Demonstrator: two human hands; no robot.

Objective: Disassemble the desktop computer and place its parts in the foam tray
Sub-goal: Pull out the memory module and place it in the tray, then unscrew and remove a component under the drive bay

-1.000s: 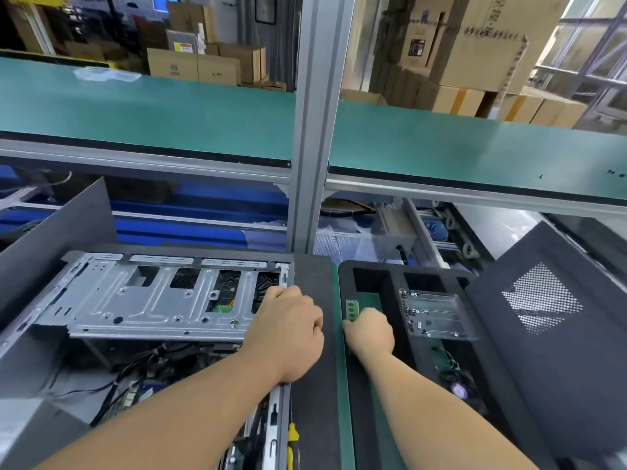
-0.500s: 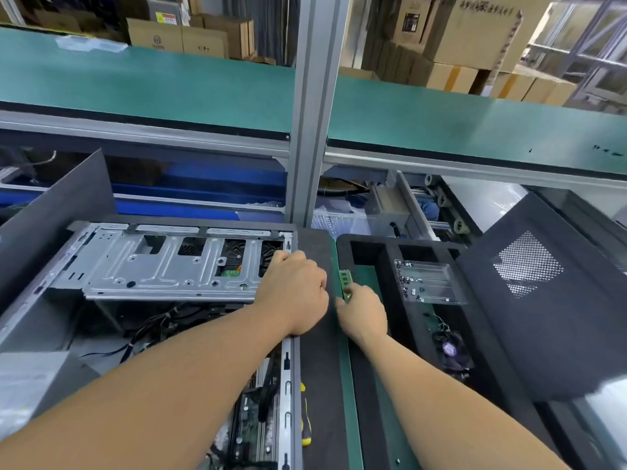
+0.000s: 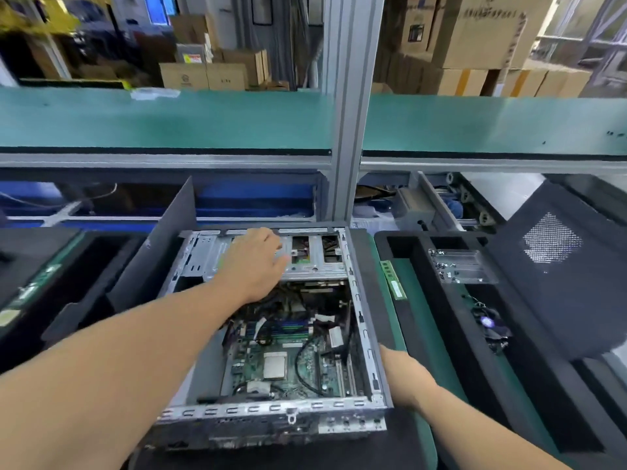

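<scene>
The open desktop computer case (image 3: 359,300) lies in the middle, with its green motherboard (image 3: 281,364) and cables exposed. My left hand (image 3: 252,264) rests flat, fingers apart, on the silver drive cage (image 3: 315,266) at the far end of the case. My right hand (image 3: 405,379) grips the case's right wall near the front corner. Right of the case sits the black foam tray (image 3: 415,320). A green memory stick (image 3: 392,279) lies along the tray's left slot, a metal bracket (image 3: 458,266) is further in, and a small fan (image 3: 488,325) sits in a pocket.
A black side panel (image 3: 570,266) with a mesh vent leans over the tray's right part. Another dark panel (image 3: 152,252) stands at the case's left. A second foam tray (image 3: 30,290) is at far left. An aluminium post (image 3: 346,130) and green shelf (image 3: 169,120) rise behind.
My right hand let go of the memory stick, now lying in the tray, and moved back to the case's right wall. My left hand shifted from the case's edge onto the drive cage.
</scene>
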